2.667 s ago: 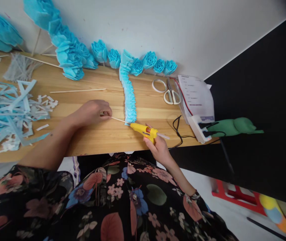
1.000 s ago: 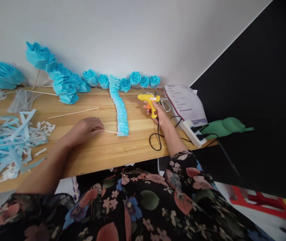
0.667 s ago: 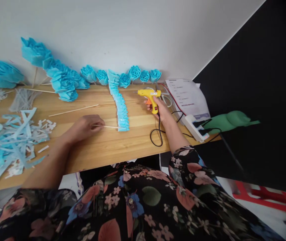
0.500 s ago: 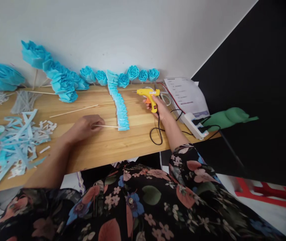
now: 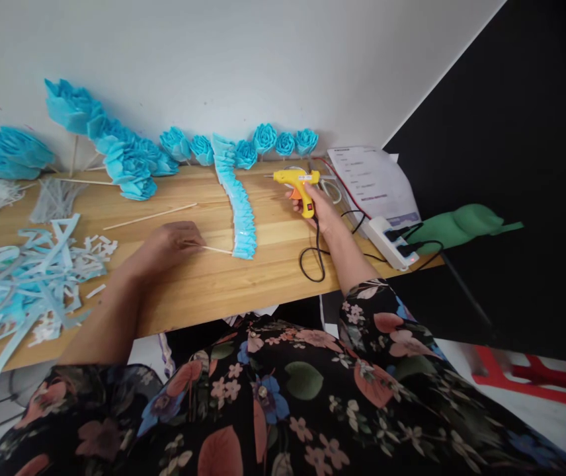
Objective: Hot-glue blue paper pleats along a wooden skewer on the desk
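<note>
Offcuts (image 5: 20,291) in pale blue and white lie heaped at the far left of the worktop (image 5: 194,284); behind them, large blue flowers (image 5: 129,162) stand against the wall (image 5: 243,66). I judge these units complete. A loose stick (image 5: 149,217) lies flat to the right of the heap, bare along its length – unused so far, by my reading.

Continuing right, the left hand (image 5: 170,244) is low at the worktop, its fingers closed in a pinch on a thin stick (image 5: 218,250). The tip of that stick reaches the left edge of the near end of the pleated blue strip (image 5: 241,211). The strip lies stretched out from there back into the row of small blue flowers (image 5: 265,139) along the wall, which I also rate as finished.

I see no part of the strip wound around the thin stick, so its whole visible length is unwound. Status of the joint at the tip – glued or merely touching – I cannot tell.

Further right, the right hand (image 5: 319,205) is wrapped around the handle of the yellow glue gun (image 5: 295,177), nozzle pointing left and apart from the strip. I cannot confirm trigger pressure. A white power strip (image 5: 392,244) lies beside printed sheets (image 5: 375,185).
</note>
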Demonstrator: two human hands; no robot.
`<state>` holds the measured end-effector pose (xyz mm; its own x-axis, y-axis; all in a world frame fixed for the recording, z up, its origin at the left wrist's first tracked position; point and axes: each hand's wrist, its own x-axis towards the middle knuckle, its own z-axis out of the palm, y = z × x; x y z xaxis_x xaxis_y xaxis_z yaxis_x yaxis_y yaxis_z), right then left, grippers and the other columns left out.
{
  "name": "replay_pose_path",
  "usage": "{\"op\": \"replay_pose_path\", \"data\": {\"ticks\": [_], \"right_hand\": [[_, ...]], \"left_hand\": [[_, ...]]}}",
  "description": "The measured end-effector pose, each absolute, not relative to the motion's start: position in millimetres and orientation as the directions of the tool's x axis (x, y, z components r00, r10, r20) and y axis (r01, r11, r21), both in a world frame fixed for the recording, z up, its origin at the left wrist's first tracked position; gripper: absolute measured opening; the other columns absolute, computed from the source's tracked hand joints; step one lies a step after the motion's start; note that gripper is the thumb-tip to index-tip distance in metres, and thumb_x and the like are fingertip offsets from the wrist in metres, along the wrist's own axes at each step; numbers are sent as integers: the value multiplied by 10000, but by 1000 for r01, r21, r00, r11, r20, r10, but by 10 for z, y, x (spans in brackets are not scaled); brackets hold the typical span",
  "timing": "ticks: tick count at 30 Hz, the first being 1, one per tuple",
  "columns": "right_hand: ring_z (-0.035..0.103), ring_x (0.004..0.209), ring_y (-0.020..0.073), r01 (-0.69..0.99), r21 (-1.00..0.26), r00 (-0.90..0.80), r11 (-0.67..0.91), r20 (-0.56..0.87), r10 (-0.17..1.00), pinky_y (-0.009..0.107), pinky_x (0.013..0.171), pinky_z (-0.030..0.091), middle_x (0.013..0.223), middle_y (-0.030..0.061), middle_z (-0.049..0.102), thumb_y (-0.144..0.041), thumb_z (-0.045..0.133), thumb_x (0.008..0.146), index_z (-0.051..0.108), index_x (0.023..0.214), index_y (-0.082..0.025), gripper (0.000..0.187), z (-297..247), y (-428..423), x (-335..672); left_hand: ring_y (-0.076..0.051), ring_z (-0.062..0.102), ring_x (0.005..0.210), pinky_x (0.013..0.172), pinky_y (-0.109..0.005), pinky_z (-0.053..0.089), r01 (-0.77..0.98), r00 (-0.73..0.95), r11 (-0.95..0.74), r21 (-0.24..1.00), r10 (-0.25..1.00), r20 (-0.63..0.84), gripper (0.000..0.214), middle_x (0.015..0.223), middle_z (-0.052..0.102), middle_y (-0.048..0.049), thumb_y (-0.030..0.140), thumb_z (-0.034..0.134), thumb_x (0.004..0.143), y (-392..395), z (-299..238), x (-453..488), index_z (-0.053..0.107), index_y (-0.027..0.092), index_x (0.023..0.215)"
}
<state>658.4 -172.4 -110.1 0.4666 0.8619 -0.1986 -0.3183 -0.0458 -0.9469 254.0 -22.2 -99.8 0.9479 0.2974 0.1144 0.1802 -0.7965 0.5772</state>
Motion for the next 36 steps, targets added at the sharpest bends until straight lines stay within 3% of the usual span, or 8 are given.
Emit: {"op": "replay_pose_path", "data": {"ticks": [8,14,28,36], "right_hand": [[738,660,98,-322,-944,475,-74,-229,850,170,590,618,985,66,912,-560,819,1150,837,1107,-197,365,-1060,-1707,6556],[741,671,93,-346,-936,456,-63,-227,860,173,602,618,1008,69,914,-480,804,1170,845,1139,-186,298,-1082,-1712,6579],[786,741,133,-294,-954,468,-66,-204,860,204,610,652,1005,79,913,-642,847,1108,836,1185,-207,442,-1116,-1712,6586],[787,730,133,-299,-951,460,-75,-212,862,212,614,653,978,71,904,-635,866,1098,835,1180,-200,444,-1108,-1705,6584]], "left_hand": [[-227,734,917,862,-311,548,186,945,-787,588,307,112,390,1002,796,-90,441,595,1188,-204,-1024,2510,815,197,977],[-223,737,917,869,-310,543,175,945,-790,587,301,125,384,999,800,-93,428,603,1193,-203,-1027,2505,820,188,986],[-242,742,927,864,-331,572,173,939,-792,586,313,146,414,1013,805,-98,461,585,1201,-208,-1037,2507,836,207,993],[-238,741,942,878,-319,571,191,935,-791,581,326,137,450,1017,806,-98,502,572,1219,-217,-1027,2499,845,213,1008]]}}
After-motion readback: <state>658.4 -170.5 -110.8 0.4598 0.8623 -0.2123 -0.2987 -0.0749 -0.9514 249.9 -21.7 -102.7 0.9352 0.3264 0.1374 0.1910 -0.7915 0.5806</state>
